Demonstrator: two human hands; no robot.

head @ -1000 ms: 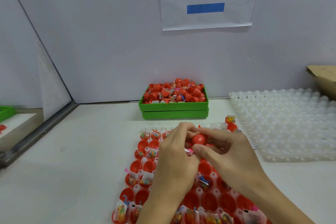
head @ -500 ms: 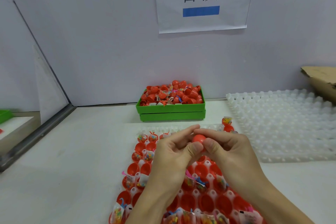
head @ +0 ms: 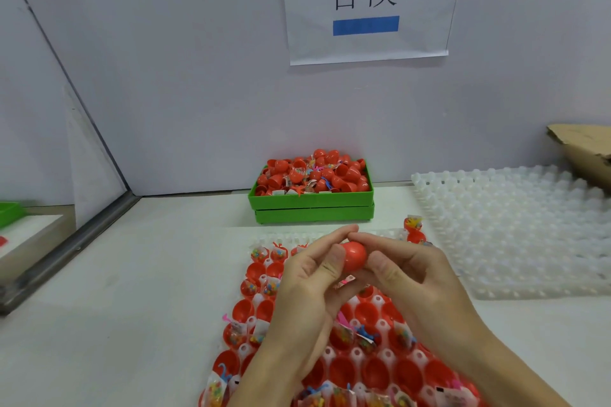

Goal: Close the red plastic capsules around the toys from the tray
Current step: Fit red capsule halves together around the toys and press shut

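Observation:
A red plastic capsule [head: 354, 256] is pinched between both hands above the near tray. My left hand [head: 307, 287] grips it from the left with thumb and forefinger, and my right hand [head: 410, 274] presses on it from the right. A bit of a pink toy packet sticks out just below the capsule. Under the hands lies a white cell tray [head: 357, 353] holding several open red capsule halves [head: 244, 309] and small bagged toys [head: 236, 332].
A green bin [head: 312, 201] heaped with red capsules stands at the back against the wall. An empty white cell tray [head: 515, 228] lies to the right, with a cardboard box [head: 585, 149] behind it. A metal rail runs along the left edge.
Both hands have drawn together on the capsule and lifted slightly away from the tray; the view has tilted a little.

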